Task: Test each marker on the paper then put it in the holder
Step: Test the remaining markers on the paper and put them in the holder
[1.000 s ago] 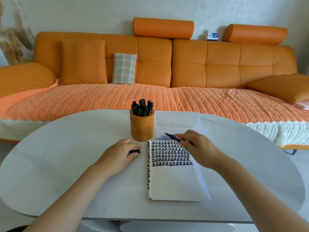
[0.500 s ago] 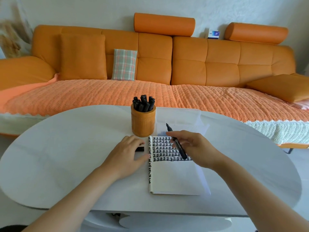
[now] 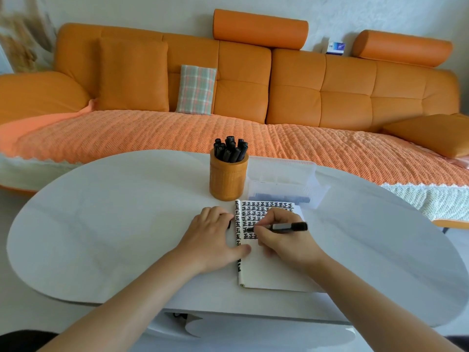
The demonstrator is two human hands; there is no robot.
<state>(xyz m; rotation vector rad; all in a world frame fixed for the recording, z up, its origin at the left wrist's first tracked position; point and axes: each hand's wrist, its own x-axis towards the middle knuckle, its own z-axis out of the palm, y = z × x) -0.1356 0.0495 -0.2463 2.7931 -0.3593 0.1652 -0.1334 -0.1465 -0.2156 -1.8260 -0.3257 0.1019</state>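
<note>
A white paper pad [image 3: 270,274] lies on the white table [image 3: 101,224], its upper part filled with rows of black marks. My right hand [image 3: 286,246] grips a black marker [image 3: 288,226], which lies nearly level with its tip on the paper among the marks. My left hand [image 3: 212,241] rests on the table beside the pad, its thumb on the pad's left edge. Its fingers curl over a small black marker cap [image 3: 229,224], mostly hidden. Behind the pad stands an orange-brown holder [image 3: 228,180] with several black markers [image 3: 231,150] upright in it.
A clear plastic case [image 3: 281,182] with dark markers inside lies behind the pad, right of the holder. An orange sofa [image 3: 291,102] with cushions runs along the table's far side. The table's front edge is close to my body.
My right hand turned the marker from pointing away to lying level and brought its tip down onto the marks. My left hand slid right until its thumb reached the pad's edge.
</note>
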